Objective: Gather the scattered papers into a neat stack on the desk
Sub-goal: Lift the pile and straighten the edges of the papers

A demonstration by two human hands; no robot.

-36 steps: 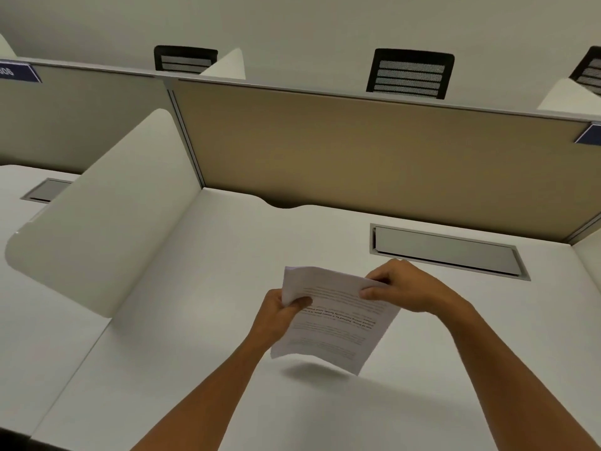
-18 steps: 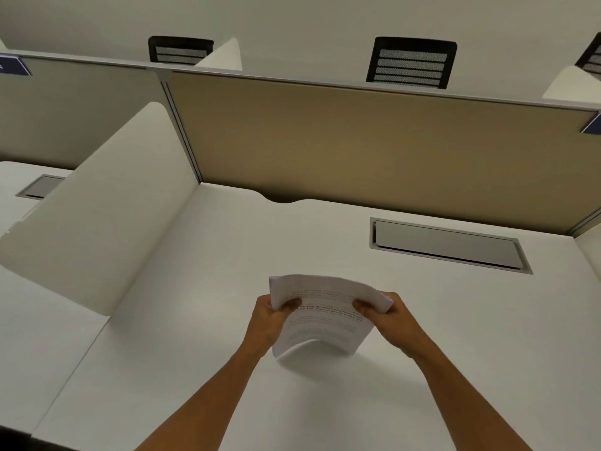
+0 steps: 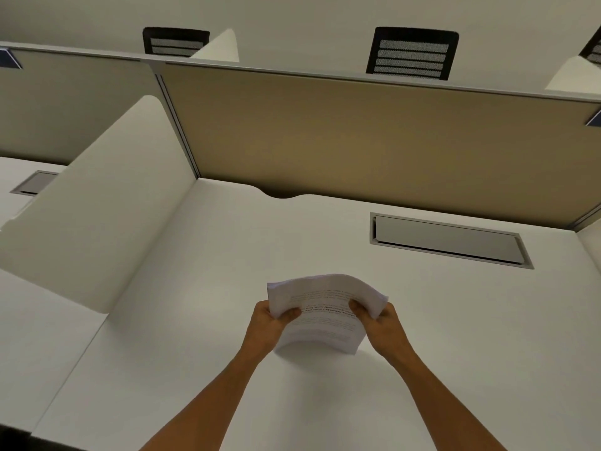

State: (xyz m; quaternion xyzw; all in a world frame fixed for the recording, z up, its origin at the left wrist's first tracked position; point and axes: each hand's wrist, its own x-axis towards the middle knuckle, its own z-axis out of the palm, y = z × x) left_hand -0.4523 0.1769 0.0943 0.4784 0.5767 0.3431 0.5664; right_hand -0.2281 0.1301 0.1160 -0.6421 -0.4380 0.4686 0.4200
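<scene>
Low in the frame's centre, the left hand [image 3: 266,325] and right hand [image 3: 382,323] pinch the sides of a bowed sheaf of printed papers [image 3: 322,307] above the smooth white tabletop [image 3: 195,320].

Even soft overhead light, faint shadow under papers [image 3: 325,307]; wide-angle bending at edges.

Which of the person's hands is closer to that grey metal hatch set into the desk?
Right. The right hand grips the papers' right edge, just in front of the grey hatch. The left hand grips the opposite edge, farther left of it.
</scene>
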